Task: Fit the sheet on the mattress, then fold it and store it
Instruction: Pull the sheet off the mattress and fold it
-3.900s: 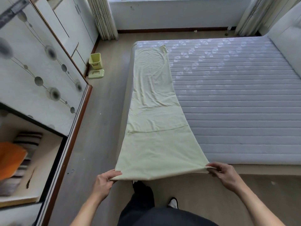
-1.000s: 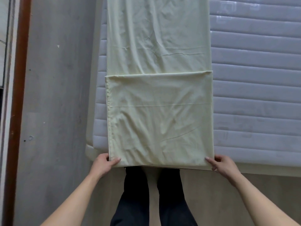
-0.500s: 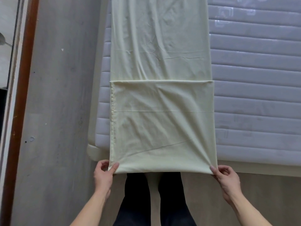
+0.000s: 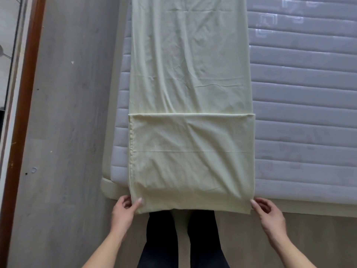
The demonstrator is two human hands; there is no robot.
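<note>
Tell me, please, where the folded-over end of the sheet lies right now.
In the head view it lies at the near left of the mattress, the sheet overhanging the foot edge, between the left hand and right hand.

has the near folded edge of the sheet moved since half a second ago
Yes. The sheet has slid toward the person: its near fold now overhangs the bed base edge further.

A: What's cut off?
B: Sheet [image 4: 190, 93] runs out of frame at 12 o'clock; its far end can't be seen. Mattress [image 4: 305, 113] clipped at 12 and 3.
A: Hands?
B: Left hand [image 4: 123, 211] fingers partly tucked behind the sheet's corner. Both forearms leave frame at 6.
A: Feet?
B: Hidden under the sheet's hanging edge.
</note>
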